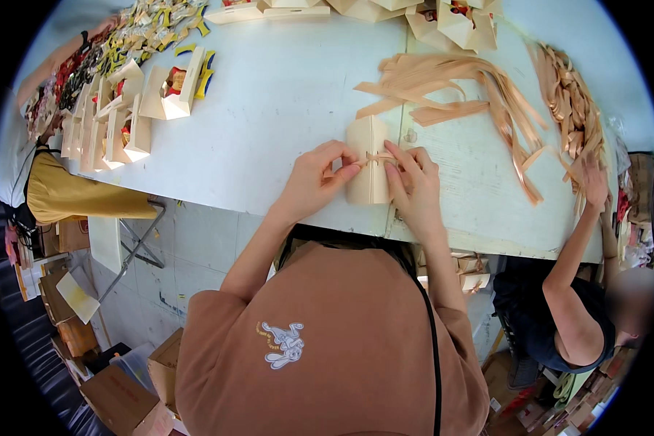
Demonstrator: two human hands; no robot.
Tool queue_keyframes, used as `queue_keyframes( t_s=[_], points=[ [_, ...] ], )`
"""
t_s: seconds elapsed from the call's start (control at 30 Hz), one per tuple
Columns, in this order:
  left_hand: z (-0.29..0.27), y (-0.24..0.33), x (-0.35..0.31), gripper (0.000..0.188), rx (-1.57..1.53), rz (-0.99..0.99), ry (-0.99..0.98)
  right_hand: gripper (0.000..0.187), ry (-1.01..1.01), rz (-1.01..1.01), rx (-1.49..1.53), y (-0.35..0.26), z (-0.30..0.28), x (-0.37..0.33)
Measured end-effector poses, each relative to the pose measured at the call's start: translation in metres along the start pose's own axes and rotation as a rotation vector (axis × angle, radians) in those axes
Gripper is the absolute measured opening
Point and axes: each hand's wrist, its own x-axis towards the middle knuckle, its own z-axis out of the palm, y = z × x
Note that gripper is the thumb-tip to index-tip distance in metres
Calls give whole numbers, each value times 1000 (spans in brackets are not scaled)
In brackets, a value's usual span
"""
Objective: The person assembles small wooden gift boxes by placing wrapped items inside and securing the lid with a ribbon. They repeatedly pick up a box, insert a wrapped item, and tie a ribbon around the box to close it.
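Note:
A small cream paper gift box (367,186) lies closed on the table in front of me. Across its middle runs a thin peach ribbon (374,155), gathered where the two top flaps meet. On the box's left side, my left hand (318,176) pinches one end of the ribbon between thumb and forefinger. From the right, my right hand (416,178) pinches the ribbon's other side, its fingertips close to the knot or crossing. Whether the ribbon is fully knotted there is too small to tell.
Loose peach ribbons (450,76) spread beyond the box, with a thicker bundle (570,102) at the far right near a co-worker's hand (594,183). Open cream boxes (127,123) with red-and-gold items stand at the left. More boxes (454,27) line the far edge. Wrapped pieces (149,33) heap behind.

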Motion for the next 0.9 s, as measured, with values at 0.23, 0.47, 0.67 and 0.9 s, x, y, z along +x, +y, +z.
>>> queue_keyframes(
  t_s=[0.23,0.47,0.67,0.9],
  points=[
    [24,-13,-7,7,-169,-42,26,18,247,99,207,-15,32,-4],
    [10,-25,-9,18,-194,-39,-90,12,226,-44,-41,-9,21,14],
    [-8,-26,-14,12,-329,7,-154,7,47,71,218,26,-2,17],
    [-5,7,9,11,-596,-1,-206,5,95,192,478,21,-18,27]
  ],
)
